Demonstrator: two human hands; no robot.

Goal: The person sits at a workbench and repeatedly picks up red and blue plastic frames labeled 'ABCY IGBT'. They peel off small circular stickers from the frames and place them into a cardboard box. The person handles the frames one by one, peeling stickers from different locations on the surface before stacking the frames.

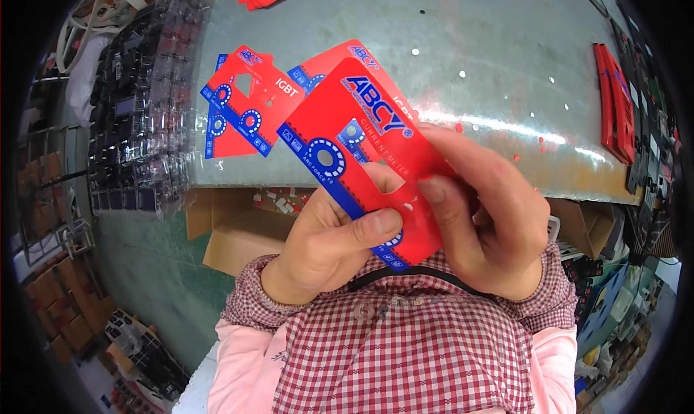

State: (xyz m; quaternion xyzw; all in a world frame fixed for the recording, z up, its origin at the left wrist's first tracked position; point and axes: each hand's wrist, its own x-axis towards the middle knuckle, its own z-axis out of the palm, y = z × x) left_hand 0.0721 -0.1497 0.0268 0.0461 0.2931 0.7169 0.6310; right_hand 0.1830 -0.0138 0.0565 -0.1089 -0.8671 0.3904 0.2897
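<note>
We hold a red panel (397, 150) above the near edge of the bench (506, 81), printed side up. Its long way slants from upper left to lower right, with a blue stripe down the lower-left side. Our left grip (307, 251) is closed on that side, thumb on top. Our right grip (506, 222) pinches the right edge.

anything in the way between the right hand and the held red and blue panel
Nothing visible: the right hand is at the right side of the red and blue panel, apparently touching it. The left hand grips its lower left edge, not between them.
</note>
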